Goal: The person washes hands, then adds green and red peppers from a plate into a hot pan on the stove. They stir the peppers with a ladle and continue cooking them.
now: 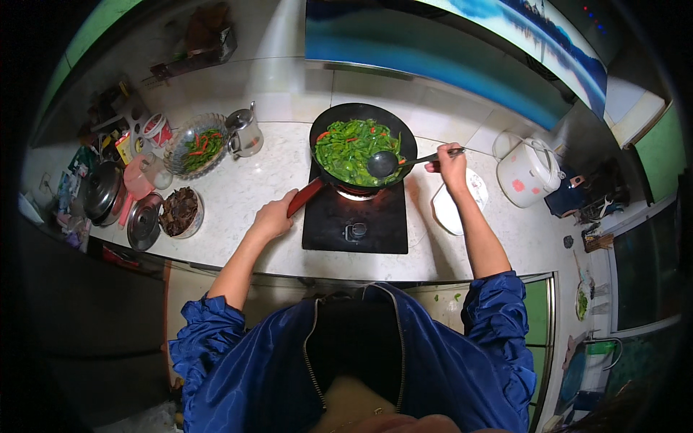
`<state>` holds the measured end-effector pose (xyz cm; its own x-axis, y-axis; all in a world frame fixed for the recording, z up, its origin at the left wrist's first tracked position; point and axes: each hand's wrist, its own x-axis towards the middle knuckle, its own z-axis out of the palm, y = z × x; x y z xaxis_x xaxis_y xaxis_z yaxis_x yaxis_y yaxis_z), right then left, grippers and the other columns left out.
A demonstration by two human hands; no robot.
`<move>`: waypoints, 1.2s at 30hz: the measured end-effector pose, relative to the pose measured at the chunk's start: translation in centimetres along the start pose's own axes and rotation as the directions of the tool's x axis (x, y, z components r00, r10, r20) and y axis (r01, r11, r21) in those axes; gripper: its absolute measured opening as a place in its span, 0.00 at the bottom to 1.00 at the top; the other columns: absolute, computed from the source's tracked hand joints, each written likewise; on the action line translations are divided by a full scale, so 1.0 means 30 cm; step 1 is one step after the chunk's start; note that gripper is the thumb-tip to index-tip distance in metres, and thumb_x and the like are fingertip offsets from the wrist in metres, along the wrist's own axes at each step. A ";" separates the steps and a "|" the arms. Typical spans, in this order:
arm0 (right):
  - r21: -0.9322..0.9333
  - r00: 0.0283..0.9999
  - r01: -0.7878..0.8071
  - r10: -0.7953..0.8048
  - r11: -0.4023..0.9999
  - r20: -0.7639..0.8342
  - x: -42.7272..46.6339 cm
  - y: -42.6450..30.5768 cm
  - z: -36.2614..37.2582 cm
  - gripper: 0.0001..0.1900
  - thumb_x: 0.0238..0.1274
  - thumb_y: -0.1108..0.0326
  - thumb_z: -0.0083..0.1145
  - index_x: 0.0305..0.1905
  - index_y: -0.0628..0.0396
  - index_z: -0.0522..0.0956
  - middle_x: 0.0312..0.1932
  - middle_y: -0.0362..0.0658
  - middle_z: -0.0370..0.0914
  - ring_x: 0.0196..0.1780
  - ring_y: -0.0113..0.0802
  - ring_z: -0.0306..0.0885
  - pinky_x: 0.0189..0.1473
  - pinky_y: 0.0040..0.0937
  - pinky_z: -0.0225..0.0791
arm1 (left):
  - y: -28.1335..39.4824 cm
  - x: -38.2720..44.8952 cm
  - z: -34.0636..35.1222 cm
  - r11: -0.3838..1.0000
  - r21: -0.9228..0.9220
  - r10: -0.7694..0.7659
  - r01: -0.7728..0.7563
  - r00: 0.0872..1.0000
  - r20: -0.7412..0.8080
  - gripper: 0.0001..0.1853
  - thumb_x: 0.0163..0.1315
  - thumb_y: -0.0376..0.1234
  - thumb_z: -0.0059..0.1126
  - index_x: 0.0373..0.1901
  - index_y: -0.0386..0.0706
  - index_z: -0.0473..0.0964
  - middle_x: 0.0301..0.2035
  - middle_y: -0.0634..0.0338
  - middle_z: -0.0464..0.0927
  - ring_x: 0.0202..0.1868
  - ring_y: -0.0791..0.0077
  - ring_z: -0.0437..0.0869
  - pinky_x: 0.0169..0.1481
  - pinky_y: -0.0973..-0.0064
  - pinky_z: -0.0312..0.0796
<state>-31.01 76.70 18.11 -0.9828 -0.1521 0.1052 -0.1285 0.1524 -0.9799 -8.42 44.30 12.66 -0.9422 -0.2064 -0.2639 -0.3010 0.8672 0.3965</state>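
Note:
My left hand [275, 216] is closed around the red handle [306, 198] of a black wok [410, 142]. The wok sits over a glowing burner [361, 193] set in a black glass cooktop [325, 233]. Cut green peppers [346, 154] fill it, with a few red pieces [324, 135] among them. In my right hand [450, 162] is the handle of a ladle, whose dark round bowl [382, 164] rests on the peppers at the right side of the wok. Beneath my right forearm lies a white plate [448, 212], partly covered by the arm.
To the left stand a metal oil pot [250, 135], a glass bowl [176, 149] of green and red peppers, a bowl of dark brown pieces [180, 212] and a lid [145, 222]. A white rice cooker [522, 173] is at the right. A range hood [433, 81] overhangs the back.

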 end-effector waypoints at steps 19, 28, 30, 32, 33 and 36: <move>-0.082 0.929 0.360 -0.366 0.929 -0.064 0.072 0.029 0.143 0.04 0.57 0.73 0.44 0.32 0.62 0.66 0.22 0.46 0.73 0.17 0.29 0.71 0.21 0.26 0.67 | -0.016 -0.017 0.029 1.000 0.008 0.026 -0.025 0.997 -0.076 0.35 0.47 0.30 0.54 0.61 0.50 0.57 0.34 0.48 0.78 0.37 0.52 0.79 0.43 0.60 0.72; -0.387 0.861 0.444 -0.504 0.808 -0.064 0.095 0.038 0.179 0.05 0.56 0.70 0.47 0.34 0.61 0.67 0.22 0.50 0.74 0.23 0.39 0.75 0.29 0.33 0.67 | -0.038 0.002 0.086 0.992 0.008 0.125 -0.127 0.960 -0.251 0.30 0.50 0.29 0.50 0.59 0.47 0.59 0.36 0.49 0.76 0.37 0.51 0.78 0.42 0.60 0.71; -0.316 0.828 0.485 -0.544 0.815 -0.133 0.096 0.039 0.194 0.05 0.56 0.70 0.47 0.33 0.60 0.66 0.23 0.51 0.74 0.22 0.38 0.74 0.28 0.33 0.67 | -0.039 0.002 0.080 0.992 -0.006 0.121 -0.125 0.965 -0.234 0.30 0.50 0.30 0.50 0.59 0.47 0.60 0.37 0.49 0.76 0.37 0.51 0.78 0.42 0.60 0.71; -0.343 0.875 0.440 -0.482 0.830 -0.042 0.088 0.039 0.217 0.05 0.56 0.70 0.47 0.33 0.60 0.66 0.24 0.52 0.74 0.23 0.39 0.75 0.28 0.33 0.67 | -0.034 0.001 0.074 0.994 -0.018 0.104 -0.110 0.973 -0.208 0.30 0.50 0.30 0.50 0.59 0.47 0.60 0.37 0.48 0.76 0.37 0.51 0.78 0.42 0.60 0.71; -0.357 0.878 0.435 -0.477 0.826 -0.035 0.080 0.037 0.225 0.05 0.56 0.70 0.47 0.33 0.61 0.66 0.24 0.52 0.74 0.24 0.39 0.75 0.28 0.33 0.67 | -0.031 -0.001 0.072 0.994 -0.021 0.103 -0.110 0.974 -0.202 0.29 0.50 0.30 0.50 0.58 0.46 0.60 0.37 0.48 0.76 0.38 0.51 0.78 0.42 0.60 0.71; -0.466 0.829 0.505 -0.558 0.727 0.028 0.069 0.023 0.265 0.05 0.57 0.70 0.46 0.36 0.61 0.67 0.23 0.49 0.73 0.24 0.33 0.73 0.29 0.31 0.67 | -0.024 -0.002 0.058 0.994 -0.024 0.101 -0.107 0.976 -0.192 0.29 0.50 0.30 0.50 0.58 0.45 0.61 0.37 0.48 0.76 0.38 0.51 0.78 0.42 0.60 0.71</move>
<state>-32.08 68.72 16.30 -0.7395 -0.2385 0.6295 -0.6516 0.4887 -0.5802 -7.88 44.47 10.84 -0.9784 -0.2010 -0.0489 -0.2016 0.8734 0.4434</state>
